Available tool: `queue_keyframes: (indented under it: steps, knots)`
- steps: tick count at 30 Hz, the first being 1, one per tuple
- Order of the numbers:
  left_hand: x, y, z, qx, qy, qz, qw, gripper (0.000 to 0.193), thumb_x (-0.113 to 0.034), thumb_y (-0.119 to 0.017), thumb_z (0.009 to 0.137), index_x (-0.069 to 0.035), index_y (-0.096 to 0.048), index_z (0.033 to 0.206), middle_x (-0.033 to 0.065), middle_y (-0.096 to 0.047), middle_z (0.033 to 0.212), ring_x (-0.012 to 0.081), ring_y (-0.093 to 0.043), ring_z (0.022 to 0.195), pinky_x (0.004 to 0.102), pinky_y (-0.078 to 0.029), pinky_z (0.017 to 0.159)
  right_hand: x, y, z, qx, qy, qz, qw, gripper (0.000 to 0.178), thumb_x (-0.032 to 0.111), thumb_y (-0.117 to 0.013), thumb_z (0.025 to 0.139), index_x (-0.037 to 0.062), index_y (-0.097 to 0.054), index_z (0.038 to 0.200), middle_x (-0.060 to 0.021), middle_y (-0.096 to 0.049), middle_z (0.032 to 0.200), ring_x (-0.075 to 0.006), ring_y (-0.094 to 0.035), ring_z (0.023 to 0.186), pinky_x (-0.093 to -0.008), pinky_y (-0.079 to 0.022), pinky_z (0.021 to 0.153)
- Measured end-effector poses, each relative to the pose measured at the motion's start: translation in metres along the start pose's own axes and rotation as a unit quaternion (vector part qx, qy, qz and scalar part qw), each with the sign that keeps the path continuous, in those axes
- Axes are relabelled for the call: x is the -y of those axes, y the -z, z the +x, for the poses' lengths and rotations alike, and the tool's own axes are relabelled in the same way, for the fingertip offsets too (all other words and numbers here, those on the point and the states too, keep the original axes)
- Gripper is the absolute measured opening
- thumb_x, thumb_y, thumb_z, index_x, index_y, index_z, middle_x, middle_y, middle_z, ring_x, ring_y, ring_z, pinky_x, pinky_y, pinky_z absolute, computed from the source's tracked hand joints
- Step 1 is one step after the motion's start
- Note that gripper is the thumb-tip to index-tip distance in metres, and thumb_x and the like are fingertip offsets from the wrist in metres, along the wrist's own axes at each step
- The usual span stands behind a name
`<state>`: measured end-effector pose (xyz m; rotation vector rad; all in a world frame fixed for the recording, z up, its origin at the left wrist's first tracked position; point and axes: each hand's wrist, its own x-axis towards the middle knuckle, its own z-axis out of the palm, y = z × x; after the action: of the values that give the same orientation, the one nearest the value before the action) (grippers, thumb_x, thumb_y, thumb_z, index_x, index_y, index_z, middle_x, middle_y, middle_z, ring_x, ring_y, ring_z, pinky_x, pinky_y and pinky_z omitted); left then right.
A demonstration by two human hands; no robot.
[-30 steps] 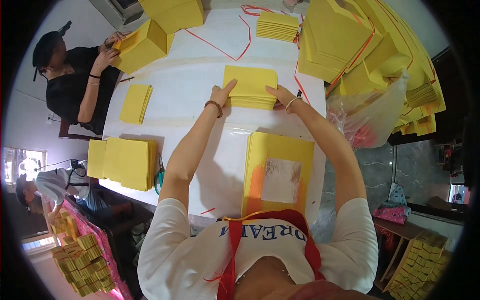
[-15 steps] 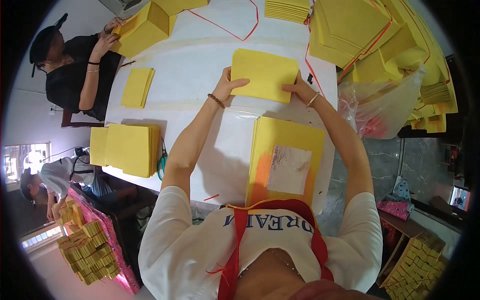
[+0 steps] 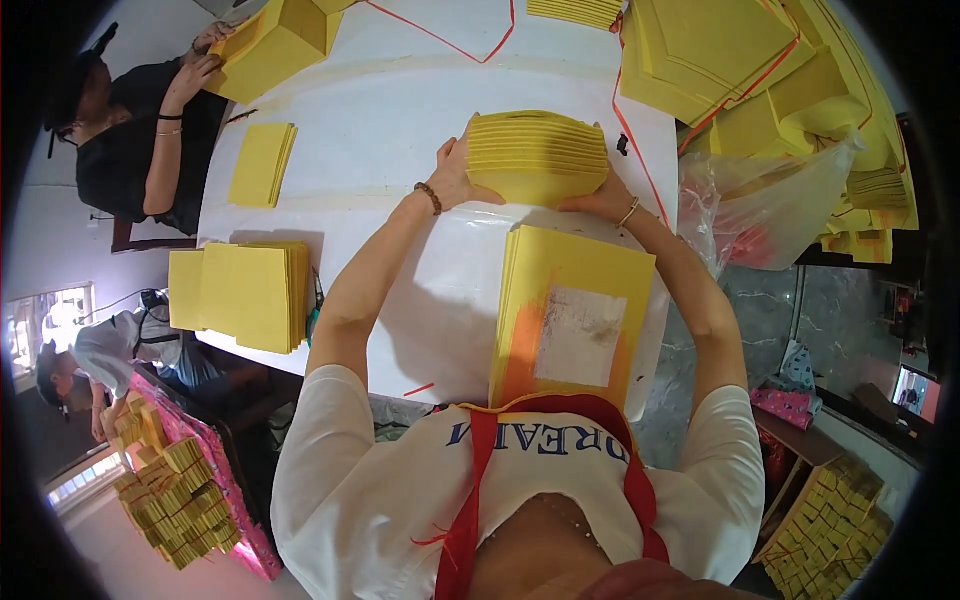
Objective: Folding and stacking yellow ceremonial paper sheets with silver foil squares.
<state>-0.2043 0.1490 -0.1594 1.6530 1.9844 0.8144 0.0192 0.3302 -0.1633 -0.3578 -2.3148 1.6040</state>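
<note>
A thick stack of yellow paper (image 3: pixel 537 158) is gripped from both sides over the white table. Its layered edge, with many folds one above another, faces up toward me. My left hand (image 3: pixel 455 178) closes on its left end, thumb along the near edge. On the right end, my right hand (image 3: pixel 606 196) holds it the same way; part of its fingers is hidden behind the paper. Just nearer to me lies a larger yellow paper pile (image 3: pixel 600 262), with an orange stain and a pale, smudged rectangular patch (image 3: pixel 580 335) on top.
Yellow stacks (image 3: pixel 240 290) and a thinner one (image 3: pixel 262 165) lie on the left of the table (image 3: pixel 430 270). Large yellow sheets (image 3: pixel 710 60), red string (image 3: pixel 640 150) and a clear plastic bag (image 3: pixel 770 205) are at right. A co-worker (image 3: pixel 130 140) handles yellow paper at far left.
The held stack has tipped so that its layered edge now shows instead of its flat face. Both my hands have turned with it and remain on its ends.
</note>
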Motion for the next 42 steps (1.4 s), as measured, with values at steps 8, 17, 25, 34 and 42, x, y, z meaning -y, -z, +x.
queue_keyframes:
  steps: [8,17,25,34,42]
  knots:
    - [-0.066,0.028,0.005,-0.073,0.016,-0.322,0.944,0.096,-0.03,-0.075,0.07,-0.004,-0.014,0.139,0.0147,-0.043,0.129,0.0221,-0.046,0.113,0.0326,-0.037,0.092,0.034,0.03,0.028,-0.03,-0.098,0.191,0.976,0.068,0.014,-0.075,0.067,0.0025,-0.042,0.125,-0.0079,-0.055,0.113,-0.0169,-0.053,0.104,-0.0319,-0.043,0.09]
    - [-0.151,0.104,0.001,-0.063,-0.065,-0.442,0.892,0.055,-0.024,-0.049,0.092,-0.003,-0.028,0.138,0.0101,-0.056,0.112,0.0151,-0.057,0.094,0.0284,-0.045,0.083,0.056,0.06,0.028,-0.041,-0.118,0.663,0.738,0.04,0.031,-0.05,0.087,0.0087,-0.051,0.121,-0.0085,-0.057,0.118,-0.0241,-0.055,0.107,-0.041,-0.042,0.094]
    - [-0.194,0.09,-0.003,-0.238,-0.119,-0.34,0.902,0.041,-0.011,-0.066,0.079,0.0,-0.055,0.117,0.0049,-0.058,0.091,0.0094,-0.055,0.077,0.0232,-0.047,0.073,0.083,0.061,0.017,0.008,-0.053,0.71,0.702,0.044,0.033,-0.041,0.091,0.0083,-0.048,0.126,-0.0101,-0.052,0.126,-0.0254,-0.05,0.115,-0.0434,-0.04,0.098]
    - [-0.21,0.082,-0.005,-0.314,-0.161,-0.333,0.874,0.034,-0.006,-0.063,0.075,0.001,-0.056,0.108,0.0048,-0.055,0.083,0.0077,-0.049,0.069,0.0213,-0.044,0.064,0.118,0.043,-0.001,0.064,-0.021,0.737,0.673,0.045,0.032,-0.038,0.093,0.0075,-0.044,0.129,-0.0105,-0.048,0.13,-0.0266,-0.05,0.116,-0.0435,-0.041,0.097]
    - [-0.224,0.088,-0.018,-0.314,-0.111,-0.332,0.882,0.031,-0.012,-0.065,0.076,0.002,-0.053,0.102,0.0011,-0.052,0.077,0.0053,-0.044,0.065,0.0206,-0.039,0.056,0.126,0.037,-0.01,-0.014,-0.037,0.695,0.718,0.045,0.028,-0.04,0.092,0.0044,-0.042,0.13,-0.0135,-0.046,0.131,-0.0271,-0.048,0.118,-0.0431,-0.04,0.098]
